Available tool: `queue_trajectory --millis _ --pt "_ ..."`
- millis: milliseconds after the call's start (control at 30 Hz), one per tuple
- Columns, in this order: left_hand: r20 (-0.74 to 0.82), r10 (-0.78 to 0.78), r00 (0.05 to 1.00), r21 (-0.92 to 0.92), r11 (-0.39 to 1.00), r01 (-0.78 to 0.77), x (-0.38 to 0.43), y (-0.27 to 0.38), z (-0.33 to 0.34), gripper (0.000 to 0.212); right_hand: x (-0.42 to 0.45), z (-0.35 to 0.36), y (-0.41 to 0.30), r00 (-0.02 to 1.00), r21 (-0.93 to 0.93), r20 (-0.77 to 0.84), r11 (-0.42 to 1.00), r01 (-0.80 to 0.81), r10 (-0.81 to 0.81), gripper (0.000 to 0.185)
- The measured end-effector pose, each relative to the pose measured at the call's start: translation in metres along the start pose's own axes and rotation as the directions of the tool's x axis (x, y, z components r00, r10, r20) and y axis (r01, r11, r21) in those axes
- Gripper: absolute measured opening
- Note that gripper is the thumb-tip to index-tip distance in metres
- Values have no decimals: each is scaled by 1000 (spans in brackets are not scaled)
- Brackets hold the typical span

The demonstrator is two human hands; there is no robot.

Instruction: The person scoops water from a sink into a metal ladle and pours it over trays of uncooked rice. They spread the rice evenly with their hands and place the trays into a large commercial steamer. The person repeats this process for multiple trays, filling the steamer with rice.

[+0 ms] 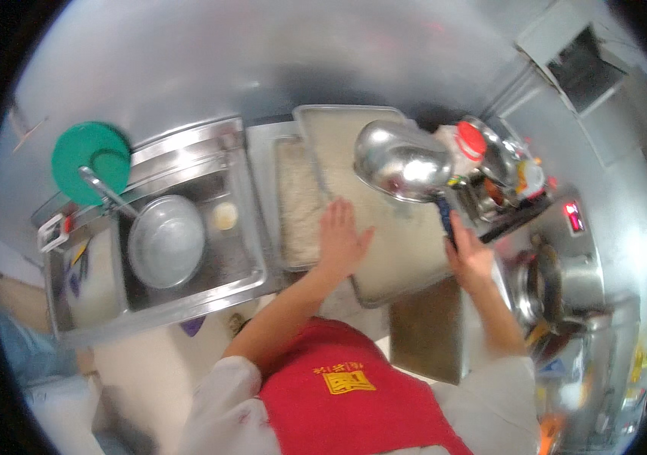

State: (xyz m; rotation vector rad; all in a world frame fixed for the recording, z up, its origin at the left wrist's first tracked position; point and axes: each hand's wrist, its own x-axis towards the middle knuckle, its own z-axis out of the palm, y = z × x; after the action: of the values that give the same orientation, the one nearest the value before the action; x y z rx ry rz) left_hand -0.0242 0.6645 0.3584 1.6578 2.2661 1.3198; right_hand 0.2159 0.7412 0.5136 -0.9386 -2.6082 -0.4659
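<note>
My right hand [469, 253] grips the dark handle of a large metal ladle [406, 159], whose rounded, shiny bowl is above the far part of a wide tray [397, 244]. That tray holds a pale, flat layer; whether it is liquid or solid I cannot tell. My left hand [343, 233] is spread with its palm down over the left side of this tray, and holds nothing. Whether it touches the surface is unclear. Beside the wide tray, on its left, a narrower metal tray [299, 210] holds a pale, lumpy food.
Left is a steel sink [252, 281] with a metal bowl [167, 242], a faucet [107, 193] and a green round lid or basin [91, 162]. Right stand a red-lidded jar [471, 140], condiment containers and a cooking station with a red display [573, 217]. A steel panel [426, 330] is below the tray.
</note>
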Motion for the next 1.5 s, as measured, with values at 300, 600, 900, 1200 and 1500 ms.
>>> queue_trajectory --millis 300,600,900,1200,1500 --pt "-125 -223 967 -170 965 200 -108 -161 -189 56 138 6 -297 997 742 63 670 -14 -49 59" --pt "525 -738 425 -812 -285 509 -209 -366 -244 50 84 237 -603 427 374 843 -214 -902 -326 31" --pt "654 -707 270 -711 -453 538 -204 -404 -254 25 -82 212 -439 672 856 511 243 -456 -536 33" --pt "-23 -917 399 -241 392 888 -204 -313 -238 50 -483 234 -12 -126 -625 623 395 -673 772 44" --pt "136 -428 894 -180 876 447 -40 -119 -174 46 -418 166 40 -47 -241 255 16 -971 966 32"
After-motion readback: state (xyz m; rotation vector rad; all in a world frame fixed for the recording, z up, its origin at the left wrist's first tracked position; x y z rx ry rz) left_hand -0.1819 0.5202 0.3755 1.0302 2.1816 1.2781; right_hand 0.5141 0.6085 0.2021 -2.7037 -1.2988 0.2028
